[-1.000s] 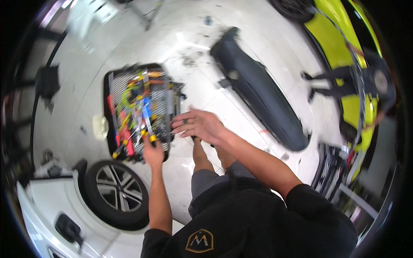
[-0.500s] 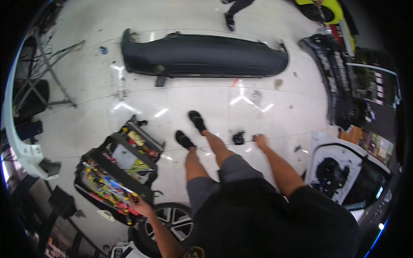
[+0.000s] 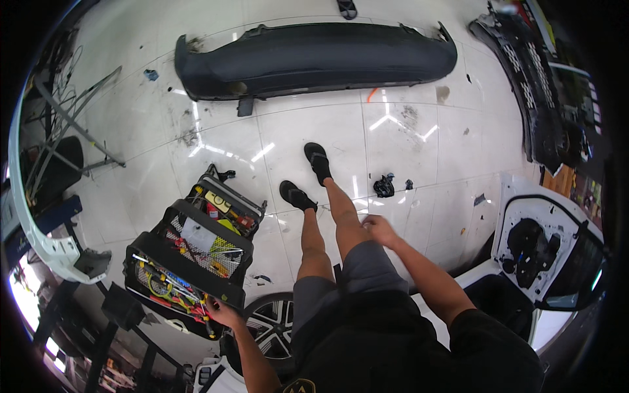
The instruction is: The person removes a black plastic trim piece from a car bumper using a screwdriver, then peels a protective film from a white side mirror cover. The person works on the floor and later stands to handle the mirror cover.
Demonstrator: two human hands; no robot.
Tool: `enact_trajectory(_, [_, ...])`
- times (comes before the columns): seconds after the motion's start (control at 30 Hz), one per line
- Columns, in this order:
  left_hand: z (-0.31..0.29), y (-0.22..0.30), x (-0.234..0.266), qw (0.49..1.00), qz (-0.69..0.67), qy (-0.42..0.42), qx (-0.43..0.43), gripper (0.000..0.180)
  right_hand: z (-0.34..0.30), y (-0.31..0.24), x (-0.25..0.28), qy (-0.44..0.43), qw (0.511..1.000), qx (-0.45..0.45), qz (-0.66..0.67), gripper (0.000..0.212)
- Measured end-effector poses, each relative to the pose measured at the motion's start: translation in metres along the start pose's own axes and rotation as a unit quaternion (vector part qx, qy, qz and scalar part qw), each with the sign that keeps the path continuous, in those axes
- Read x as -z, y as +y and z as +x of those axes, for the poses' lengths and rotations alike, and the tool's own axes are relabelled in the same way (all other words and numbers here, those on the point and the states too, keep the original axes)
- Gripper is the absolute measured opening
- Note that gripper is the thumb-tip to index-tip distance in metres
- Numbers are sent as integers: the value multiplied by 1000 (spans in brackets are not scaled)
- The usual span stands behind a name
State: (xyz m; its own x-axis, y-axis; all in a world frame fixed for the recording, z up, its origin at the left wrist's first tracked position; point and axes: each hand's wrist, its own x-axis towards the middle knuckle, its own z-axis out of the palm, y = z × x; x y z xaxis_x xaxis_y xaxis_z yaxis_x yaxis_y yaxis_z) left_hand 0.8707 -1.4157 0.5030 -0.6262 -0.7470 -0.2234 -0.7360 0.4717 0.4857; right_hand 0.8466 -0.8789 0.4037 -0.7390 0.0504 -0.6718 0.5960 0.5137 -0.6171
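under everything, pale tiled floor (image 3: 314,124), glossy and smudged in places. across its far part, long dark bumper (image 3: 327,62), lying lengthwise. at the right side, white car door (image 3: 534,252) with a dark window. toward the lower left, black toolbox (image 3: 190,262), spread out in stepped trays, slanted, well apart from the bumper. just beside it, car wheel (image 3: 272,327) with a spoked rim, partly hidden by the left forearm.

at the toolbox's lower right corner, left hand (image 3: 225,314), fingers down among the crowded tools (image 3: 171,288); cannot tell whether clamped on one or only touching. by the right knee (image 3: 348,226), well apart from the toolbox, right hand (image 3: 379,230), fingers bent; cannot tell whether together or apart at the tips.

across the toolbox's middle, pale sheet (image 3: 198,234). on the floor beyond the right hand, crumpled black lump (image 3: 384,186). near the bumper's lower edge, thin orange strip (image 3: 372,95).
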Motion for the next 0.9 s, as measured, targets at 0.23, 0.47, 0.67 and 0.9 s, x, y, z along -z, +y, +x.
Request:
enact_trajectory(0.23, [-5,-8,3,1000,6,17,-12,44,-3,-92,9,-48,993,-74,83,23])
enact_trajectory(0.47, [-14,4,5,999,20,27,1,44,-33,79,88,100,983,-147,-32,27])
enact_trajectory(0.67, [-6,-3,3,997,36,43,-50,40,-57,46,137,111,961,-249,39,23])
enact_trajectory(0.9, [-7,6,5,997,7,55,-45,38,-30,-23,100,35,982,-167,81,24])
